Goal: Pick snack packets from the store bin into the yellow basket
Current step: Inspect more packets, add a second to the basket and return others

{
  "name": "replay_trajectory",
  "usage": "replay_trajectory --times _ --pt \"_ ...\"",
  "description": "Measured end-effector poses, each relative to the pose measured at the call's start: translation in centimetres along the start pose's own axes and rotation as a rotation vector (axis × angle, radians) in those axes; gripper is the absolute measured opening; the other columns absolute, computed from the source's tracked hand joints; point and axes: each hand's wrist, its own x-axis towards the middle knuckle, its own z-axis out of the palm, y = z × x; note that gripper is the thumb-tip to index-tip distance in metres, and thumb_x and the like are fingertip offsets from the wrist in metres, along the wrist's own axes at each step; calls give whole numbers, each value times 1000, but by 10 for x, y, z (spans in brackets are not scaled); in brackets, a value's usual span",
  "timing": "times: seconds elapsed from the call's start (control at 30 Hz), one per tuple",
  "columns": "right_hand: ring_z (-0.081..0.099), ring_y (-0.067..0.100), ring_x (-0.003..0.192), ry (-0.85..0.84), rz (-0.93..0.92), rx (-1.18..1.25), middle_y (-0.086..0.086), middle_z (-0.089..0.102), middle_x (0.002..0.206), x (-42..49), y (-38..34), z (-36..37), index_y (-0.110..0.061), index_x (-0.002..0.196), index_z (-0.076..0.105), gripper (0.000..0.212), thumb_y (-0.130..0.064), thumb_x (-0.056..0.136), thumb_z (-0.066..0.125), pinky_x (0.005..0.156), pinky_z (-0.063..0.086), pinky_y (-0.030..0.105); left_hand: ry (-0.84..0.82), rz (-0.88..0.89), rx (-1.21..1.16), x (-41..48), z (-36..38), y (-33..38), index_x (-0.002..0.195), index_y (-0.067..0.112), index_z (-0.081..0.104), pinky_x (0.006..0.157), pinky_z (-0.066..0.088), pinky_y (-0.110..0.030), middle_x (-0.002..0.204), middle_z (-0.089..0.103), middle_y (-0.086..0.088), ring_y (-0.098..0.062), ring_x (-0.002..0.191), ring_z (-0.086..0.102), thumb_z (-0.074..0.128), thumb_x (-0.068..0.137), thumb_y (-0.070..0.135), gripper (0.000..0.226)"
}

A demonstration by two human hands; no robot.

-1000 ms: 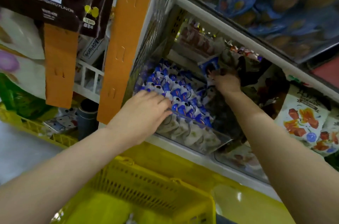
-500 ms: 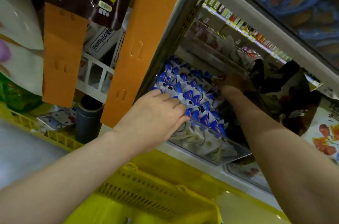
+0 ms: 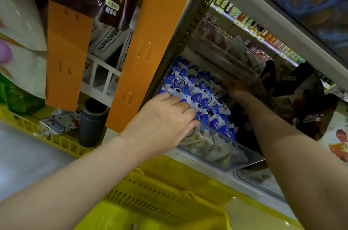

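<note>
Small blue-and-white snack packets (image 3: 199,96) fill a clear plastic store bin (image 3: 227,156) on a low shelf. My left hand (image 3: 165,120) rests on the packets at the bin's front left, fingers laid fairly straight across them. My right hand (image 3: 236,89) reaches deep into the shaded back of the bin among the packets. Its fingers are in shadow, so whether it holds anything is unclear. The yellow basket (image 3: 150,201) sits directly below the bin, under my left forearm; its inside is mostly out of view.
Two orange display strips (image 3: 156,41) hang left of the shelf post. Dark snack bags (image 3: 301,98) crowd the bin's right side. A grey cylinder (image 3: 92,122) and a yellow tray (image 3: 56,141) stand lower left. An upper shelf (image 3: 263,15) overhangs the bin.
My right hand, which held a blue packet up one second ago, has gone down to the back of the bin. The left hand slid slightly forward over the packets. The view tilted.
</note>
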Motion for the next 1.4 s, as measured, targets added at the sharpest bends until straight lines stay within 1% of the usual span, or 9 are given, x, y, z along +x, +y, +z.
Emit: replay_trajectory --times 0.13,0.3,0.47,0.63,0.87,0.97,1.13,1.23,1.4 --pt "53 32 103 148 -7 -144 22 53 121 5 -3 -4 0 119 52 33 -18 101 31 81 38 32 24 14 9 0 2 -1 81 17 66 65 45 -26 72 66 3 -15 67 60 36 90 34 35" --pt "48 37 116 0 -34 -284 25 48 129 2 -2 -4 5 122 49 30 -5 98 34 98 39 39 42 31 27 0 3 -3 79 19 65 65 43 -26 70 64 5 -14 66 59 37 91 34 34" --pt "46 28 94 36 -16 -119 25 50 126 5 -4 -4 2 124 48 33 -16 96 45 93 40 38 46 31 23 -1 4 -3 77 20 65 64 43 -26 69 64 5 -13 65 59 38 91 35 33" --pt "52 29 95 -4 24 -65 22 55 119 6 -5 -1 1 118 55 32 -18 92 55 95 44 39 40 23 -14 0 4 -3 76 21 64 63 42 -26 68 63 6 -13 64 57 38 91 34 33" --pt "52 23 88 263 -32 -25 18 61 110 -3 -11 -7 -4 104 61 23 -17 97 44 84 42 33 -26 -15 -30 1 -1 -1 78 22 65 68 42 -25 70 64 7 -11 66 58 36 92 35 35" --pt "57 26 100 295 -130 44 14 62 113 -17 -24 -17 -7 109 62 24 -18 96 46 82 39 30 -75 -41 -44 0 -4 3 81 20 66 69 44 -27 73 66 5 -14 69 59 33 92 35 38" --pt "61 19 91 334 -379 186 8 66 101 -67 -33 -28 -4 103 67 21 -15 94 51 76 42 19 -152 -120 -83 0 -13 15 102 17 61 84 40 -33 98 63 1 -19 93 56 30 95 32 35" --pt "59 1 79 315 -513 334 -8 65 90 -111 -38 -32 -17 93 69 11 -16 89 60 75 45 11 -59 -225 -278 -7 -17 27 114 16 53 91 30 -24 108 52 3 -14 105 45 36 98 27 26" --pt "67 8 80 177 -618 578 -8 70 82 -186 -31 -39 -24 84 69 9 -17 86 64 77 56 33 204 -533 -596 -22 -30 56 111 24 42 84 33 -13 103 43 9 -4 98 42 41 96 31 17"
